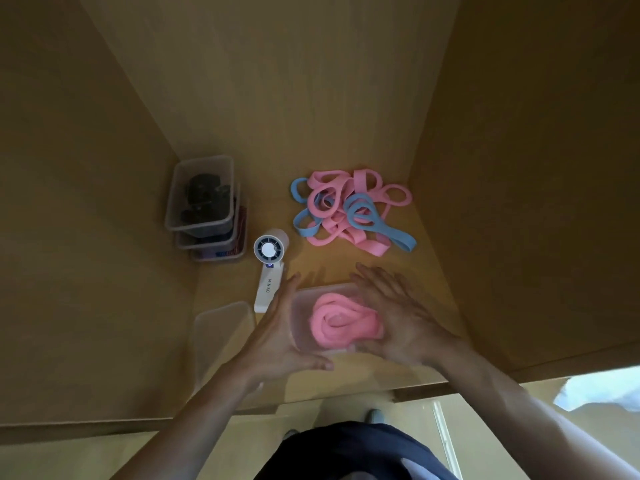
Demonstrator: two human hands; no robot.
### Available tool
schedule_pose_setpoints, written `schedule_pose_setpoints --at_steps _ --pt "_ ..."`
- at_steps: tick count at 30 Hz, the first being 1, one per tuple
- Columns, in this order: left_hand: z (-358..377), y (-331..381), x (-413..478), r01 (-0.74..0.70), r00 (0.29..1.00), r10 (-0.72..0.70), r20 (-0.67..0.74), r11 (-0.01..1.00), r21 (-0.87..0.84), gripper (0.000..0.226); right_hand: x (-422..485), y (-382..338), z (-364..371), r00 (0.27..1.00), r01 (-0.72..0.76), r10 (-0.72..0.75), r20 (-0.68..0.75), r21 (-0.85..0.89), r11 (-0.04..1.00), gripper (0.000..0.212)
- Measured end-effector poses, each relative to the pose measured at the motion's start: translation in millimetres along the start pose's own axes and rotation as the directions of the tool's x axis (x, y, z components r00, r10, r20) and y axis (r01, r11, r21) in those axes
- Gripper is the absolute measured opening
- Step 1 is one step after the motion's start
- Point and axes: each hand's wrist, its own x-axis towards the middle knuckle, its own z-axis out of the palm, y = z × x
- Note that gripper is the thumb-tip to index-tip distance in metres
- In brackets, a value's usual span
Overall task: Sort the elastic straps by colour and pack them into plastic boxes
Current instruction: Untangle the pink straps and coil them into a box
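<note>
Your desk (266, 202) sits in a nook. The left wall (86, 202), the back wall (277, 81) and the right wall (519, 202) close it in, so you can only come in from the front. The stack of boxes (204, 202) fills the back left corner. The small fan (268, 268) lies just beside your left hand (277, 327). The pile of straps (349, 209) blocks the back right. A bare strip runs between stack and pile. A clear plastic piece (221, 327) lies near the front left. The open box (304, 296) fills the gap between the left hand and your right hand (391, 313).

Partitioned wooden work booth, plain brown side walls (86, 168), small desktop (332, 261), handheld fan (268, 251), stacked plastic boxes (201, 195)
</note>
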Motion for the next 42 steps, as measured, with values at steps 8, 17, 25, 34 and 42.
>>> schedule_pose_setpoints --at_steps 8,17,25,34,42 --pt "10.0 -7.5 -4.1 -0.056 0.998 0.054 -0.021 0.994 -0.096 0.147 33.9 -25.6 -6.9 0.977 0.168 -0.155 0.148 -0.086 0.982 0.102" --pt "16.4 -12.8 -8.8 -0.050 0.993 0.039 -0.112 0.994 -0.096 0.138 26.1 -13.5 -1.0 0.978 0.187 -0.184 0.102 -0.021 0.982 0.102" --pt "18.1 -15.3 -11.7 0.004 0.992 -0.015 -0.129 0.996 -0.092 0.134 22.6 -16.2 -8.5 0.984 0.159 -0.163 0.077 0.052 0.986 0.097" --pt "14.8 -9.6 -9.8 0.030 0.997 -0.038 -0.069 0.992 -0.120 0.146 22.3 -18.9 -15.9 0.985 0.123 -0.131 0.109 0.074 0.990 0.095" --pt "7.8 2.2 -7.8 -0.032 0.998 0.017 -0.057 0.964 -0.264 0.119 23.4 -19.0 -18.6 0.989 0.085 -0.095 0.111 0.093 0.992 0.097"
